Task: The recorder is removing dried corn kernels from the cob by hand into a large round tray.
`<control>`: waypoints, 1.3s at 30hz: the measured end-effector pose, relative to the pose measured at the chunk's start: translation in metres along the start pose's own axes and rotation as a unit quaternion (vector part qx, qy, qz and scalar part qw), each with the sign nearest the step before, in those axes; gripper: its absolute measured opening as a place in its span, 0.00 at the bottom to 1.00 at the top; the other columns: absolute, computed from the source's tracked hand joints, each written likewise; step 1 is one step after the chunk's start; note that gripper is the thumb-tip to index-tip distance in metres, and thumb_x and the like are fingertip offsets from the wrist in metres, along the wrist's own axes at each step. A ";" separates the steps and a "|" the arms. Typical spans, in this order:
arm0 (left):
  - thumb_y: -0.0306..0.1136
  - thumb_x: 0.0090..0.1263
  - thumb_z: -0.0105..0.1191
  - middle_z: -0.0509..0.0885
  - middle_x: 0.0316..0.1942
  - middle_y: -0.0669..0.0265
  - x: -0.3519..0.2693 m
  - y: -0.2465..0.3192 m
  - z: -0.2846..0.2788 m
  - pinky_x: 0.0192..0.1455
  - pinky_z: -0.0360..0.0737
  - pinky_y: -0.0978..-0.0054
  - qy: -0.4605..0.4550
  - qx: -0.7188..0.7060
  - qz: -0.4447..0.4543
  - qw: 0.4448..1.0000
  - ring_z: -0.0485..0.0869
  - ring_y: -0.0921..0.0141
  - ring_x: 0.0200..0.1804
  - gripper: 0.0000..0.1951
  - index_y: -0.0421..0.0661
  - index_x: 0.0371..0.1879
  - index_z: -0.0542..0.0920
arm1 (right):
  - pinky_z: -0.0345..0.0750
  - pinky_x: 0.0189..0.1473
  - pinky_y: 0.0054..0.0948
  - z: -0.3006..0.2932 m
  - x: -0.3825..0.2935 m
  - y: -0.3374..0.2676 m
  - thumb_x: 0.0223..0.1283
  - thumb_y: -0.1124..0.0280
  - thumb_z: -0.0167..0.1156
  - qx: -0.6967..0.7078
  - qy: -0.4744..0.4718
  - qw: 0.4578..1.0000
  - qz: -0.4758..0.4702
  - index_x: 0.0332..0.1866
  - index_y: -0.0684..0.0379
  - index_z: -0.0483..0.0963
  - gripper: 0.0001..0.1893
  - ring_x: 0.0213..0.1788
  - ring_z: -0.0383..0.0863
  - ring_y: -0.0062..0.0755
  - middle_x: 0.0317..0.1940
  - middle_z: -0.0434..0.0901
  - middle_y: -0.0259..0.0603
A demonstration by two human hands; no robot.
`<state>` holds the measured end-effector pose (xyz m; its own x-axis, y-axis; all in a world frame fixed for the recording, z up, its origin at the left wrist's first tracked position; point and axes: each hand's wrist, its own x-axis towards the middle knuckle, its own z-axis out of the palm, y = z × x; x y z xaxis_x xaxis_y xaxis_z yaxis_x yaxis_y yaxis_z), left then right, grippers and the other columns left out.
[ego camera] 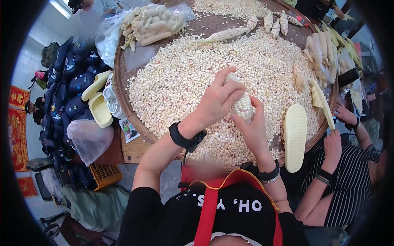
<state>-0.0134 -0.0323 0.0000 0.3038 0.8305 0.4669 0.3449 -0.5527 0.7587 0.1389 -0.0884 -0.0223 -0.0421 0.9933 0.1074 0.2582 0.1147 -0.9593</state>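
Note:
A white corn cob with a few reddish kernels (242, 106) is tilted between both of my hands. Over its upper part curl the fingers of my left hand (220, 98). Lower down, my right hand (254, 129) grips the cob between thumb and fingers. Beneath them spreads a thick layer of loose white corn kernels (172, 89), some pink or purple. A large round brown tray (126, 106) holds the kernels. To the right of my right hand, a pale yellow slipper (295, 138) lies sole up on the kernels near the rim.
At right, a co-worker's hand (333, 147) grips another yellow slipper (322, 101). Bagged cobs (158, 26) sit at the tray's back left, more (320, 55) at right. Partly stripped cobs (226, 34) lie toward the back. Dark blue clogs (78, 81) pile at left beside yellow slippers (101, 109).

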 end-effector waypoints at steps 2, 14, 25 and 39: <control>0.25 0.65 0.54 0.67 0.60 0.54 0.005 -0.001 -0.004 0.49 0.75 0.73 0.001 -0.027 0.000 1.000 0.77 0.66 0.50 0.09 0.43 0.42 0.80 | 0.65 0.59 0.32 0.001 0.002 -0.008 0.54 0.70 0.65 0.051 -0.003 0.999 0.012 0.62 0.67 0.56 0.33 0.57 0.67 0.35 0.54 0.66 0.49; 0.26 0.64 0.55 0.63 0.64 0.53 0.001 -0.001 -0.002 0.48 0.74 0.73 -0.007 -0.016 0.074 0.997 0.77 0.66 0.46 0.11 0.45 0.45 0.80 | 0.72 0.46 0.21 -0.005 -0.001 -0.022 0.59 0.75 0.60 0.250 -0.060 0.958 0.129 0.64 0.62 0.50 0.32 0.46 0.72 0.20 0.48 0.70 0.39; 0.24 0.63 0.55 0.68 0.61 0.49 0.004 0.006 0.003 0.47 0.76 0.69 -0.001 0.055 0.095 0.994 0.78 0.60 0.50 0.08 0.44 0.40 0.80 | 0.69 0.29 0.16 -0.006 -0.004 -0.021 0.60 0.73 0.59 0.288 -0.062 0.942 0.159 0.65 0.60 0.47 0.33 0.32 0.70 0.14 0.40 0.70 0.34; 0.23 0.63 0.55 0.68 0.59 0.59 0.005 0.009 -0.006 0.41 0.78 0.76 0.095 -0.068 -0.023 0.993 0.79 0.73 0.42 0.19 0.44 0.54 0.74 | 0.75 0.41 0.21 -0.008 0.001 -0.019 0.51 0.77 0.66 0.188 -0.011 0.978 0.095 0.65 0.63 0.51 0.38 0.45 0.73 0.22 0.49 0.70 0.41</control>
<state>-0.0146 -0.0325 0.0119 0.1131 0.8596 0.4982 0.2265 -0.5106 0.8295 0.1414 -0.0890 -0.0017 -0.0493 0.9953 -0.0836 -0.1092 -0.0886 -0.9901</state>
